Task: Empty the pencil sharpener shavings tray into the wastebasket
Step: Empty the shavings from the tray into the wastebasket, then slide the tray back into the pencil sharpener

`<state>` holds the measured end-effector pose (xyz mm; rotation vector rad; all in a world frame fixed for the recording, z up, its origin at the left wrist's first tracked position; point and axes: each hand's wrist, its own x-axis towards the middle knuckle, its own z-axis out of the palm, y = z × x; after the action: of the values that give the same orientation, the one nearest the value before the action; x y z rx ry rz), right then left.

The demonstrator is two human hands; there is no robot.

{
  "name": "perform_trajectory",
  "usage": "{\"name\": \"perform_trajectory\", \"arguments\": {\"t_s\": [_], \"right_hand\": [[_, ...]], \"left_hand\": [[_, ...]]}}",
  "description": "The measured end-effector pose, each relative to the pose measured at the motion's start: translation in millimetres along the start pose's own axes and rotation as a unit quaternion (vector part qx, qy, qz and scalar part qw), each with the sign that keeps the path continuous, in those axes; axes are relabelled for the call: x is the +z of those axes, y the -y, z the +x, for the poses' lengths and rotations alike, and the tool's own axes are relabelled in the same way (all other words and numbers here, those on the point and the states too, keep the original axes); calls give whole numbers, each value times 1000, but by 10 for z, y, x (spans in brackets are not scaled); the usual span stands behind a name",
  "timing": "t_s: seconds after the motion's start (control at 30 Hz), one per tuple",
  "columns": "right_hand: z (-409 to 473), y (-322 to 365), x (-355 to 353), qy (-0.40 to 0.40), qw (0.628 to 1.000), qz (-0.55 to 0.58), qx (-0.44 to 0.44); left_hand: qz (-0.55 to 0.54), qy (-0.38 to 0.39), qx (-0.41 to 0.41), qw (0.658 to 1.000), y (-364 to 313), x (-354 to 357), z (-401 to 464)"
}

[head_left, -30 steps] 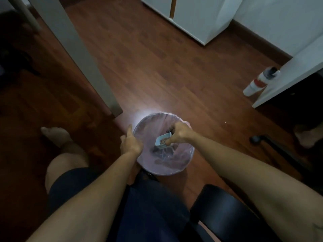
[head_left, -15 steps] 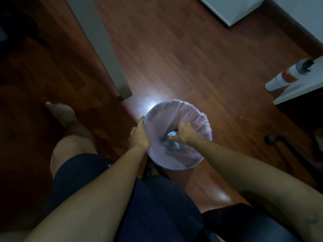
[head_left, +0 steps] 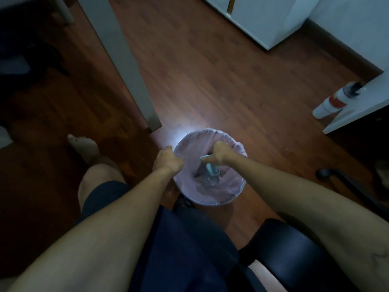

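A small round wastebasket lined with a pale pink plastic bag stands on the wooden floor between my legs. My left hand grips its left rim. Over the basket's opening, my right hand holds the light blue shavings tray, tipped steeply downward inside the basket. Brown shavings lie on the liner below the tray.
A grey table leg stands just behind and left of the basket. A white bottle with a red band lies at the right beside a white panel. A black chair seat and chair base are at the right. My bare foot rests at the left.
The tray has turned from roughly level with shavings in it to tipped down inside the basket, and shavings now lie on the liner. My left hand stays on the rim.
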<state>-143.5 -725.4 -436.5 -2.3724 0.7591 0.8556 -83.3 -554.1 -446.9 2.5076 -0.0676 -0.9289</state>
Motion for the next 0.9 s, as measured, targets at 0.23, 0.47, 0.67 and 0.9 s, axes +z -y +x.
{"name": "perform_trajectory", "arguments": {"t_s": [0.23,0.47,0.67,0.9], "right_hand": [[-572,597,-706,-35,996,68,-39],[-1309,1354,-1428,-125,971,192,-72],[-2169,2120,-2004,-177,939,247,-163],[-3105,3201,-2323,-211,903,255,-273]], "left_hand": [[-9,-41,49,998,-347,-781,-307],[-33,-131,108,985,-722,-1874,-851],[5,-230,177,957,-838,-3028,-1630],[-25,-359,181,915,-500,-4208,-2609]]}}
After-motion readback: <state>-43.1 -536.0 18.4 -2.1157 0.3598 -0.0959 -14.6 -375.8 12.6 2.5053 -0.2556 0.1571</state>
